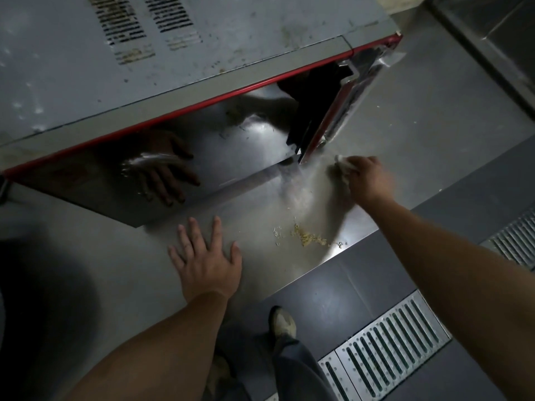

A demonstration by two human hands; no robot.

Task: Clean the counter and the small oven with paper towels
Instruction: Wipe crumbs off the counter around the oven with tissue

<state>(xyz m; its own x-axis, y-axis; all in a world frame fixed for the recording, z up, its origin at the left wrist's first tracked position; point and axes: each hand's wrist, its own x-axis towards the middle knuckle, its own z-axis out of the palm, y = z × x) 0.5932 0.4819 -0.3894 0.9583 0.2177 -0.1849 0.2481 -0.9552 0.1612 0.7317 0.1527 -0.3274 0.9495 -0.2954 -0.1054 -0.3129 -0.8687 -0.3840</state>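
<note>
Below you lies a dark grey tiled floor (362, 296), dimly lit. A slotted metal drain grate (388, 340) runs across it at an angle, with a second grate (515, 241) further right. At the upper right you see a stainless steel surface (492, 33).

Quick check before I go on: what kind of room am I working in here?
Most likely a commercial kitchen: a stainless steel counter strewn with crumbs, a small oven on it, and slotted metal drain grates in the floor.
</note>
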